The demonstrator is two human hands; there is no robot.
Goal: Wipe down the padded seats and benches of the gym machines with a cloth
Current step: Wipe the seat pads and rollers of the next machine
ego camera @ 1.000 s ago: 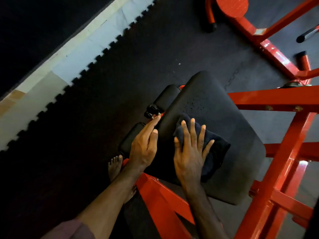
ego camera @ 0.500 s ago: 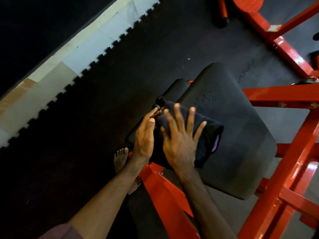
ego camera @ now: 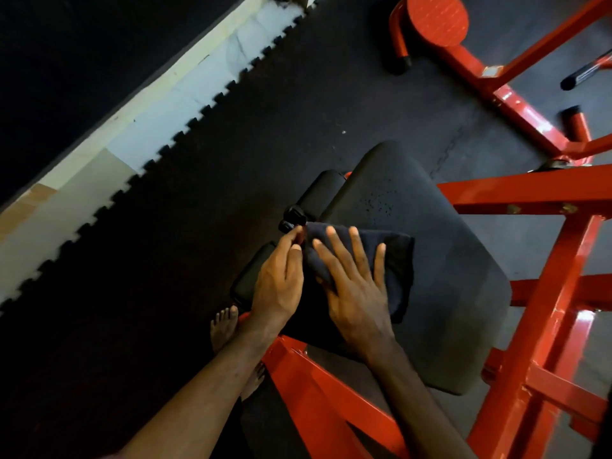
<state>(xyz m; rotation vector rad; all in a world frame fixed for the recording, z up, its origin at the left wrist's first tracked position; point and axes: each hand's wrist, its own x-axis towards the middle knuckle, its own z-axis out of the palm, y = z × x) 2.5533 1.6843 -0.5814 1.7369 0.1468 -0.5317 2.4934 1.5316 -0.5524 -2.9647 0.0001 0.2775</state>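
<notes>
Red frame (ego camera: 516, 197) rails (and foam rollers (ego camera: 319, 193)) hem the padded seat (ego camera: 457, 293).

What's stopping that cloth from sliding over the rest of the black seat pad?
Nothing visible. The right hand lies flat on the dark cloth, and the seat pad beyond it, toward the red frame, is bare. The left hand rests at the pad's left edge, outside that stretch.

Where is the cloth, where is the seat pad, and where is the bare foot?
cloth (ego camera: 395, 260), head view, on its dark folded right part beside the fingers.
seat pad (ego camera: 457, 293), head view, on its bare black top.
bare foot (ego camera: 223, 327), head view, just behind the toes.
</notes>
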